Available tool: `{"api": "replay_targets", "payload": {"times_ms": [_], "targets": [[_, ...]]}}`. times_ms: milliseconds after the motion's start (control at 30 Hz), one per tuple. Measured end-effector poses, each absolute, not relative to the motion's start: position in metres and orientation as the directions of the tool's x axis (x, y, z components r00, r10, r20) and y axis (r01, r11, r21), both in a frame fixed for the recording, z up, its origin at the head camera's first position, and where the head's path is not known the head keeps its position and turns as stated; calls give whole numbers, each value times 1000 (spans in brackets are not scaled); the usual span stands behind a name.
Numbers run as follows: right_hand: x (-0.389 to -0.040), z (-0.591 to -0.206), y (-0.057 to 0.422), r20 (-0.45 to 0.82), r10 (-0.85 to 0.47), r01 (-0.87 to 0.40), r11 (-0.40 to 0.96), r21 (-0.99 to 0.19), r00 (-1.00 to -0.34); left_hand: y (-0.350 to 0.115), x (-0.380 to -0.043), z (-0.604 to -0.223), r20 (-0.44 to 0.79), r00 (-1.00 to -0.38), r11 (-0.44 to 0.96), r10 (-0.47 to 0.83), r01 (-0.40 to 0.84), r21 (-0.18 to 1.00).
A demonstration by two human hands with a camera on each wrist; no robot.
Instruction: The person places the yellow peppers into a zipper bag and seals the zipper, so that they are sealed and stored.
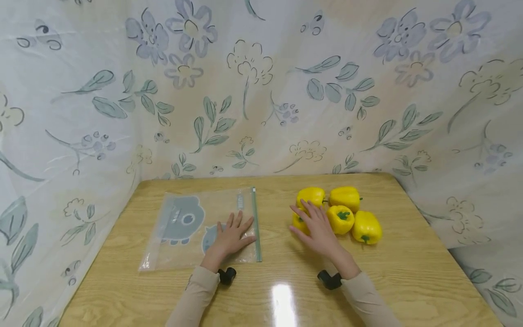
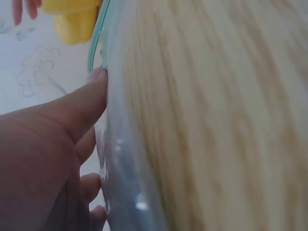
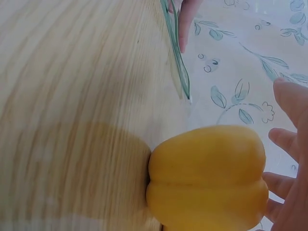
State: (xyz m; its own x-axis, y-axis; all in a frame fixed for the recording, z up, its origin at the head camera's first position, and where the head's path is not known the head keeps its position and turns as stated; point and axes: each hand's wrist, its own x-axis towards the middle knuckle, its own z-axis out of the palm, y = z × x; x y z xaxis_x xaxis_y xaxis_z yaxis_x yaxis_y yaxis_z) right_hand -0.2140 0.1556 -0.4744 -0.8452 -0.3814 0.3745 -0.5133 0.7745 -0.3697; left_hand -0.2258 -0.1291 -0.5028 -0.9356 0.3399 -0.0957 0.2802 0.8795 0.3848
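A clear zip bag point(image 1: 163, 252) with blue-grey animal prints lies flat on the wooden table, its green zip edge point(image 1: 257, 227) to the right. My left hand point(image 1: 230, 238) rests on the bag's right part with fingers spread; in the left wrist view the thumb tip point(image 2: 98, 76) is close to the zip. Over the nearest left yellow bell pepper point(image 3: 207, 178) my right hand point(image 1: 320, 231) reaches with its fingers spread, hiding part of it in the head view. In the right wrist view, the fingers are beside that pepper, not curled round it.
Several more yellow bell peppers point(image 1: 367, 228) with green stems sit close together at the right, beyond and beside my right hand. The wooden table point(image 1: 282, 254) ends at a flowered curtain point(image 1: 261, 136) at the back and sides.
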Motion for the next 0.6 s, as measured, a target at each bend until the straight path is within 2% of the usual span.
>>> {"api": "replay_targets", "payload": {"times_ms": [600], "targets": [[-214, -470, 133, 396, -408, -549, 751, -367, -823, -129, -225, -507, -86, -938, 884, 335, 281, 374]]}}
